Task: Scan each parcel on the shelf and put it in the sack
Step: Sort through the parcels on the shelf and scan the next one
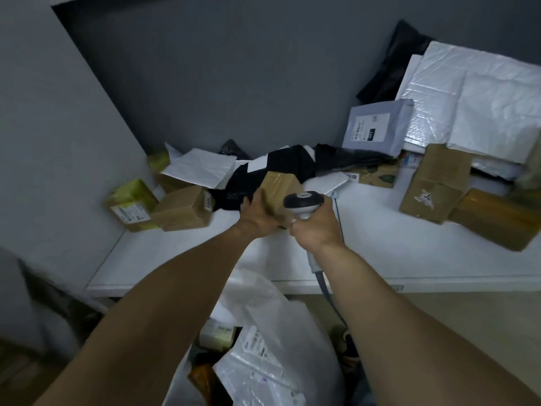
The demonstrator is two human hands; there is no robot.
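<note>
My left hand [257, 215] grips a small brown cardboard parcel [281, 186] above the middle of the white shelf [181, 259]. Right beside it my right hand [314, 227] holds a handheld barcode scanner [303, 202] by its handle, the dark head tilted toward the parcel. The scanner's grey cable hangs down past the shelf edge. Below my arms the white sack [272, 332] stands open, with plastic mailers and a small box inside.
Brown boxes [183, 208] and a yellow-green box [131, 205] lie at the shelf's left. A black bag [281, 162] and white envelopes sit at the back. On the right are a grey mailer [377, 126], white padded mailers [480, 106] and taped boxes [436, 183].
</note>
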